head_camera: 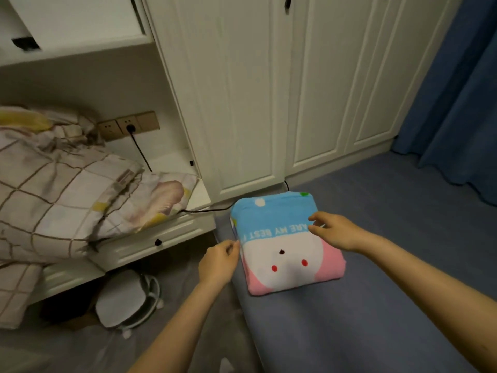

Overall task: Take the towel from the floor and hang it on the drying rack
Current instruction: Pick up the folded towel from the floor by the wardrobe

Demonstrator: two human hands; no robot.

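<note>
A folded towel (pixel 285 246), blue at the far end, white and pink at the near end with red dots and white lettering, lies flat on a blue-grey mat (pixel 363 319) on the floor. My left hand (pixel 219 263) is at the towel's left edge, fingers curled and touching the edge. Over the towel's right side hovers my right hand (pixel 332 231), fingers spread, fingertips on or just above the blue band. Neither hand has lifted the towel. No drying rack is in view.
White wardrobe doors (pixel 255 90) stand behind the towel. A blue curtain (pixel 462 103) hangs at the right. At the left, checked bedding (pixel 61 189) lies over a white bed frame, with a black cable (pixel 139 149) from a wall socket. A white round appliance (pixel 126 300) sits on the floor under the bed.
</note>
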